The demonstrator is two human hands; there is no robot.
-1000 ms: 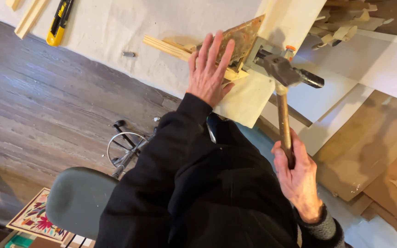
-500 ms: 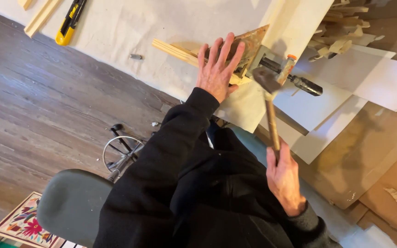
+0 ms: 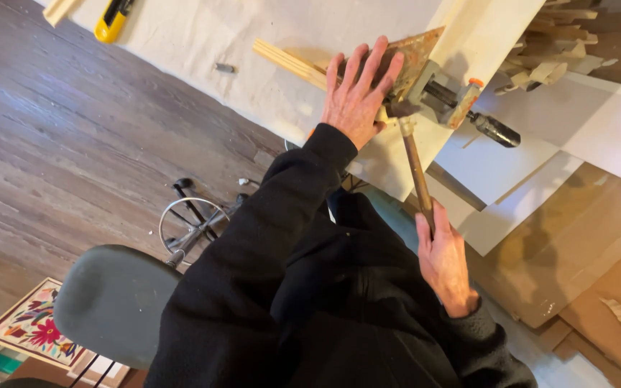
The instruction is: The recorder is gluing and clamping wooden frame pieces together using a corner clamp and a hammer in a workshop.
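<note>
Left hand (image 3: pixel 357 97) is flat and open, fingers spread, pressed down on a rusty brown plate (image 3: pixel 415 57) that sits on the end of a pale wood strip (image 3: pixel 289 63). The palm covers the spot where strip and plate meet, so can't really tell how they join under there. Right hand (image 3: pixel 445 262) is wrapped tight round the lower end of a hammer (image 3: pixel 415 169) handle, thumb up along the shaft. The handle runs up and slightly left from that fist, and the head sits right at the heel of the left hand, just under the fingers. Whether the head is actually touching the wood or just above it is hard to make out, it's dark and half tucked behind the clamp.

The clamp (image 3: pixel 461 108) is a metal one with an orange bit and a black handle poking out to the right, biting onto the edge of a pale board (image 3: pixel 389 162) just beside the plate. The board's top end runs out of frame.

Further out: white sheets (image 3: pixel 598 129) and cardboard (image 3: pixel 576 251) on the right, a yellow knife (image 3: pixel 113 18) cut off at the top left, a small screw (image 3: pixel 225 68) on the cloth (image 3: pixel 203 36), and a grey stool (image 3: pixel 113 302) down by the black sleeves
</note>
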